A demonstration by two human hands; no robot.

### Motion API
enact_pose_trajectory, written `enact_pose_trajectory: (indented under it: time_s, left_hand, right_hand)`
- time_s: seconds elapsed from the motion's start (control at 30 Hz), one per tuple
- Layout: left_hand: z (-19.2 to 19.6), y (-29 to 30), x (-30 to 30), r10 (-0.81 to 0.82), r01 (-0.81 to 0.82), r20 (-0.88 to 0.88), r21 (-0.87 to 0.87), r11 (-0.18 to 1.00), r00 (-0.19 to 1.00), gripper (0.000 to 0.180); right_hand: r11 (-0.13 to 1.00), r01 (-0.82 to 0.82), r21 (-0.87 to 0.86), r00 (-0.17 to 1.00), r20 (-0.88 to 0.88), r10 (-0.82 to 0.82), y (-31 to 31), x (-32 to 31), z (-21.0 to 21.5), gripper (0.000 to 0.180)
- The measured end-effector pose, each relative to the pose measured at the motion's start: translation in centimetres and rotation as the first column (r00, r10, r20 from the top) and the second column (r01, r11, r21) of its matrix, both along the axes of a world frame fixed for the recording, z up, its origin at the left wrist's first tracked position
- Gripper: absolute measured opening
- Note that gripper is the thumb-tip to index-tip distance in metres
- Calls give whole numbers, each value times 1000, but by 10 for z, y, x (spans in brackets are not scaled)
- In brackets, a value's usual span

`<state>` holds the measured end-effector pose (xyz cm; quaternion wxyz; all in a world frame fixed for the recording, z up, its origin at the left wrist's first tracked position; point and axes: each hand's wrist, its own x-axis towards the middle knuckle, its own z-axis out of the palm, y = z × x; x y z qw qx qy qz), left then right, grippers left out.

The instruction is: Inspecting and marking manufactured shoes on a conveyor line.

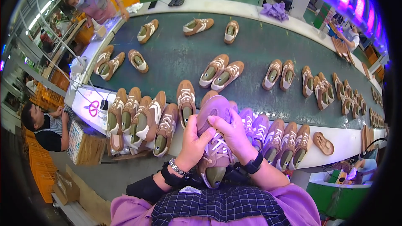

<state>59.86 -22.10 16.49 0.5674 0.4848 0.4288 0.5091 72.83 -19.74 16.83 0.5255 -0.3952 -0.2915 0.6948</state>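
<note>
A brown lace-up sneaker [217, 145] with white laces is held in front of my chest, toe away from me. A green last [214, 175] fills its heel opening. My left hand [191, 139] grips the left side near the toe, thumb on top. My right hand [233, 132] wraps the right side, its thumb pressing near the rounded front piece [214, 108]. Whether that piece is a separate sole or the shoe's own toe, I cannot tell. Similar sneakers stand close by, one brown sneaker [185, 100] just left of the held one.
A dark green conveyor belt [163, 65] carries several sneakers, with a white ledge [341, 148] along its near side. A loose tan sole [323, 143] lies there. Red-handled scissors [93, 108] lie at left. Co-workers [95, 4] stand far left and sit [47, 127] at left.
</note>
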Motion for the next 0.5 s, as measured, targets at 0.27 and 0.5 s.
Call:
enact_pose_trajectory:
  time_s: [0.27,0.5]
  left_hand:
    - [-11,-5,-10,-11,11,5,-107,994,1000,30]
    - [11,33,-13,-2,57,278,-188,981,961,25]
  right_hand:
    - [1000,-9,-23,1000,-13,9,-6,-9,-19,39]
    - [997,11,76,999,34,-14,19,-8,8,47]
